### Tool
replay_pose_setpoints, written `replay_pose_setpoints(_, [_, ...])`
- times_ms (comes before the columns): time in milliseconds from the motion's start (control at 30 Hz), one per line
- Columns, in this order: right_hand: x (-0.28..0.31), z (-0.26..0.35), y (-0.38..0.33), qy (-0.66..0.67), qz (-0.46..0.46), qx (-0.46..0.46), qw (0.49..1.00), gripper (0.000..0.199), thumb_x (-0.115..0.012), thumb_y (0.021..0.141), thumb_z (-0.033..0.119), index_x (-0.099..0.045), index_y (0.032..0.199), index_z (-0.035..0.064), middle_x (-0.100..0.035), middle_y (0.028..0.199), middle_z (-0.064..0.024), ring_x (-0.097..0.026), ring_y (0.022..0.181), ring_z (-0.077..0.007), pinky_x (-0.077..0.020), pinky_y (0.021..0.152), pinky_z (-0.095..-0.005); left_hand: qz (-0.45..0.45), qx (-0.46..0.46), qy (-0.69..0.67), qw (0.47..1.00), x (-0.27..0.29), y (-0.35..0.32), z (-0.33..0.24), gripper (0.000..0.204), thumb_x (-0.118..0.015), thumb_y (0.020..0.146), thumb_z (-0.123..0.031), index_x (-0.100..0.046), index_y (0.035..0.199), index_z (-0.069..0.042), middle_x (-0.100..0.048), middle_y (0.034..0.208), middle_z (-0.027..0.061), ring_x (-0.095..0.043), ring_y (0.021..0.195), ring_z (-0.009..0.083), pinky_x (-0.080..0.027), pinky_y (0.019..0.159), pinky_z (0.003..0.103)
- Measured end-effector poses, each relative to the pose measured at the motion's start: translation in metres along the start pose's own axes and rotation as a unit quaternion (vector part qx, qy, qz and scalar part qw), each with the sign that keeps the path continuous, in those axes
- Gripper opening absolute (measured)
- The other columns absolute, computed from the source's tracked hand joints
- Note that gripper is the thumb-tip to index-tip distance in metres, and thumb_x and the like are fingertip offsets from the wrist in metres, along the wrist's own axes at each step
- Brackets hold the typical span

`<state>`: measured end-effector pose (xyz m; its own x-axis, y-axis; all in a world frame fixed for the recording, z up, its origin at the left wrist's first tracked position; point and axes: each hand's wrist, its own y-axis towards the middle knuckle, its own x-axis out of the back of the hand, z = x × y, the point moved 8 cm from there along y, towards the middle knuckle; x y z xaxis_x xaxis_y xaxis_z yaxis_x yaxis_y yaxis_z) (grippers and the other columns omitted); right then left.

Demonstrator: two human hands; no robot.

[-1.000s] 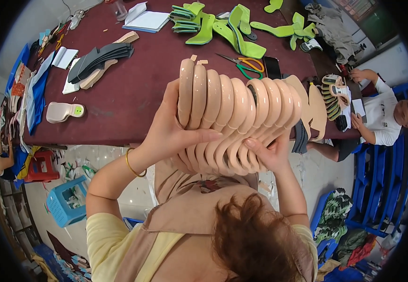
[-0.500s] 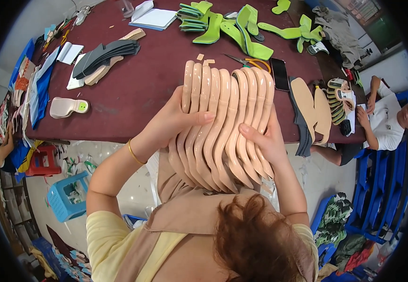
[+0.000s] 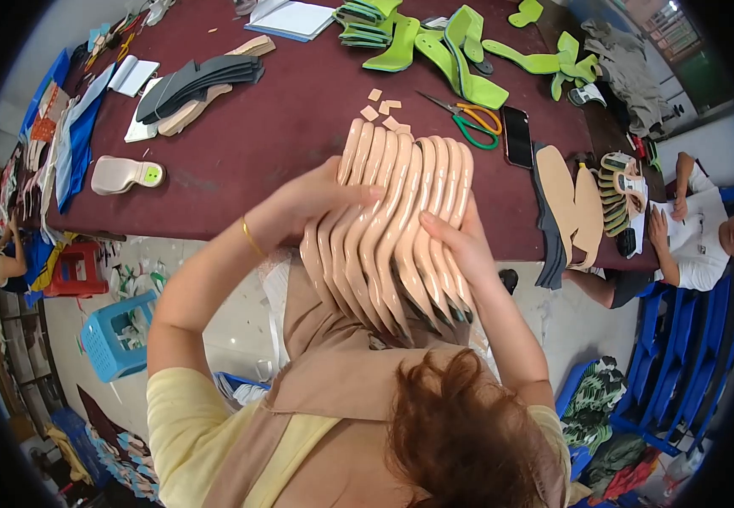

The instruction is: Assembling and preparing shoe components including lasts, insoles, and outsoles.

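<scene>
A row of glossy beige shoe insoles (image 3: 384,212), packed side by side on edge, spans the space between my two hands at the table's near edge. Around the left end of the row my left hand (image 3: 320,196) is closed, its thumb across the near face. My right hand (image 3: 463,245) grips the right end, thumb also laid over the insoles. Their lower ends hang over my lap, and dark undersides show between some at the lower right. Just beyond the row lie several small beige scraps (image 3: 370,112) and scissors (image 3: 492,116) with orange and green handles.
On the maroon table (image 3: 240,169) are a black phone (image 3: 517,135), green insoles (image 3: 481,89), flat beige sole pieces (image 3: 560,182), grey pieces (image 3: 202,83) and a single insole (image 3: 117,174). A person (image 3: 701,224) sits at right. A blue stool (image 3: 113,339) stands on the floor at left.
The row of insoles has shifted slightly left and been pressed narrower, with its lower right ends spreading to show dark undersides. More of the scissors and scraps shows beyond it. Both hands keep their grip.
</scene>
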<state>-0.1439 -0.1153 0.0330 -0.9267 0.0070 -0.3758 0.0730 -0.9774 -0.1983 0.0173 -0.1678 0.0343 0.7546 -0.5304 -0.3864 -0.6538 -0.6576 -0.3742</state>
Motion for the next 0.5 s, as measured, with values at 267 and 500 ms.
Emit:
replay_pose_setpoints(267, [0.015, -0.097, 0.068, -0.042, -0.038, 0.040, 0.998, 0.058, -0.065, 0.084, 0.007, -0.030, 0.130, -0.0007, -0.049, 0.122, -0.0143, -0.053, 0.109, -0.0210, -0.0460, 0.091, -0.0339, -0.046, 0.128, 0.251, 0.958, 0.099, 0.063, 0.017, 0.087, -0.078, 0.070, -0.044, -0.042, 0.131, 0.006, -0.051, 0.125, 0.0233, -0.052, 0.116, 0.0284, -0.044, 0.094, 0.036])
replay_pose_setpoints(500, [0.024, -0.052, 0.065, -0.539, -0.031, -0.109, 0.834, 0.071, -0.046, 0.086, 0.060, -0.044, 0.116, -0.0044, -0.063, 0.093, -0.0281, -0.061, 0.095, -0.0420, -0.0477, 0.083, -0.0444, -0.197, 0.112, 0.642, 0.732, 0.130, 0.062, 0.009, 0.124, -0.074, 0.050, -0.072, -0.029, 0.139, 0.002, -0.037, 0.131, 0.0302, -0.033, 0.126, 0.0437, -0.031, 0.102, 0.050])
